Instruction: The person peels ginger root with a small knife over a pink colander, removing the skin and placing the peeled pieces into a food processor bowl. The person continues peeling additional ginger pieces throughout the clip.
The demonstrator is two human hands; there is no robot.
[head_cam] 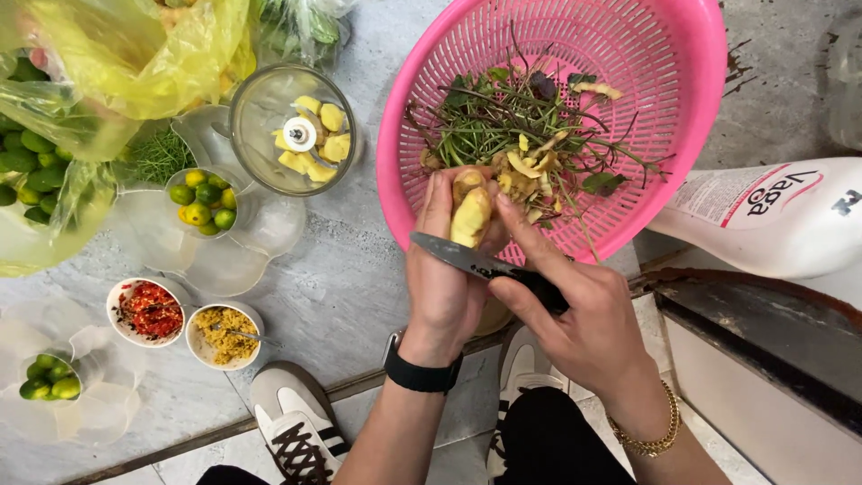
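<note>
My left hand (442, 274) grips a pale yellow piece of ginger root (470, 212), held upright over the near rim of a pink plastic colander (682, 108). My right hand (575, 310) holds a knife (453, 255) by its dark handle, the blade lying flat across the left palm just under the ginger, thumb resting beside the root. Inside the colander lie green stems, leaves and ginger peelings (521, 144). A black watch sits on the left wrist, a gold bracelet on the right.
A blender jar (292, 130) with yellow ginger chunks stands left of the colander. Cups of small green limes (204, 202), bowls of red chilli (146, 311) and yellow mince (224, 335), yellow bags of limes (54, 108), a white bottle (772, 216) at right, and my shoes below.
</note>
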